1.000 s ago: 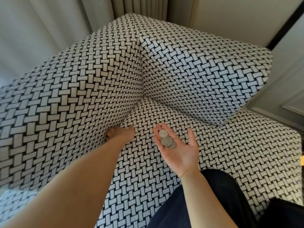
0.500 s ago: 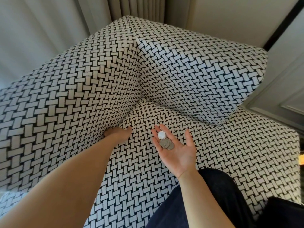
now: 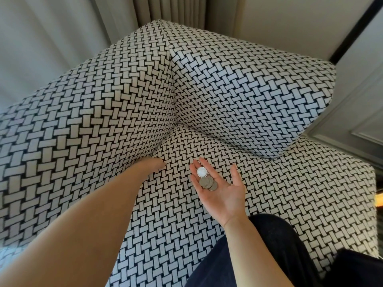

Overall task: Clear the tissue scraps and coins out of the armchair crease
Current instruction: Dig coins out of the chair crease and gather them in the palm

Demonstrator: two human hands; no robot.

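Note:
The armchair [image 3: 238, 96] is covered in a black-and-white woven pattern. My right hand [image 3: 222, 189] lies palm up over the seat, fingers relaxed, carrying several silver coins [image 3: 206, 180] on its fingers and palm. My left hand [image 3: 151, 163] is pushed into the crease between the left side cushion and the seat; its fingers are hidden in the gap, only the wrist and back of the hand show. No tissue scraps are visible.
Grey curtains [image 3: 145, 11] hang behind the chair. A panelled wall [image 3: 356, 112] stands at the right. My dark trouser legs [image 3: 269, 262] rest on the front of the seat.
My left hand has slid slightly deeper into the crease. My right hand with the coins has barely moved.

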